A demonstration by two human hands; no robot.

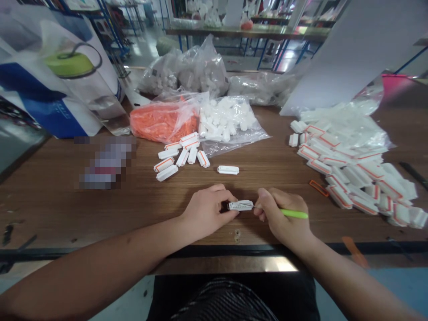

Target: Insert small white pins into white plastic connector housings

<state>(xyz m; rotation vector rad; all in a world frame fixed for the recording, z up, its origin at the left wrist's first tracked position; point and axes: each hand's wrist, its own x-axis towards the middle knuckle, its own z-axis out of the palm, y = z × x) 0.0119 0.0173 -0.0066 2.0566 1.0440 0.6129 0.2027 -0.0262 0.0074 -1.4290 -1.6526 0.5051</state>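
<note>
My left hand point(210, 208) pinches the left end of a small white plastic connector housing point(241, 205) with rows of dark holes, low over the table. A thin metal pick with a lime-green handle point(294, 214) is gripped in my right hand point(284, 209), its tip at the housing's right end. Just beyond lies a single white housing point(228, 170). Further left sits a small group of white housings point(167, 173), some with orange strips. A loose orange ring-shaped seal point(318, 188) lies to the right of my right hand.
A large pile of white housings with orange strips point(361, 174) covers the right side. Behind stand a bag of orange parts point(163, 120) and a bag of white parts point(230, 118). A bottle with a green lid point(72, 64) and a blurred-out item point(109, 160) are at left.
</note>
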